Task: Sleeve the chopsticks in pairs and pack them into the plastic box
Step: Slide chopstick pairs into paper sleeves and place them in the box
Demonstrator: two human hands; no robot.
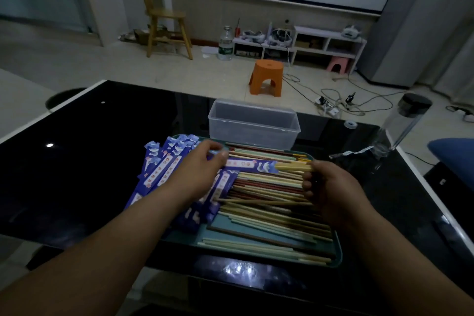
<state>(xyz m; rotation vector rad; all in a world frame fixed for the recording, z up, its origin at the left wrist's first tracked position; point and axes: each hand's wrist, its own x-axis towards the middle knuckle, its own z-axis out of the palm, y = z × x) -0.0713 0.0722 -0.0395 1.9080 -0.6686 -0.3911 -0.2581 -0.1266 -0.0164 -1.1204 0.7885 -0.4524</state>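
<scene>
Sleeving is judged to be the step in hand. One blue paper sleeve is pinched at its left end by the fingers of the left hand. A pale pair of chopsticks is gripped at its thick end by the curled fingers of the right hand, with the tips lodged in the sleeve's open mouth. Both are held just above the tray, where loose chopsticks are heaped on the right and empty sleeves are fanned out on the left. The plastic box is set on the desk just behind the tray, lid off; no sleeved pairs can be made out inside it. For the next move, the pair would need to be pushed leftward, in line with the sleeve, while the sleeve is kept steady, and then carried over to the box.
</scene>
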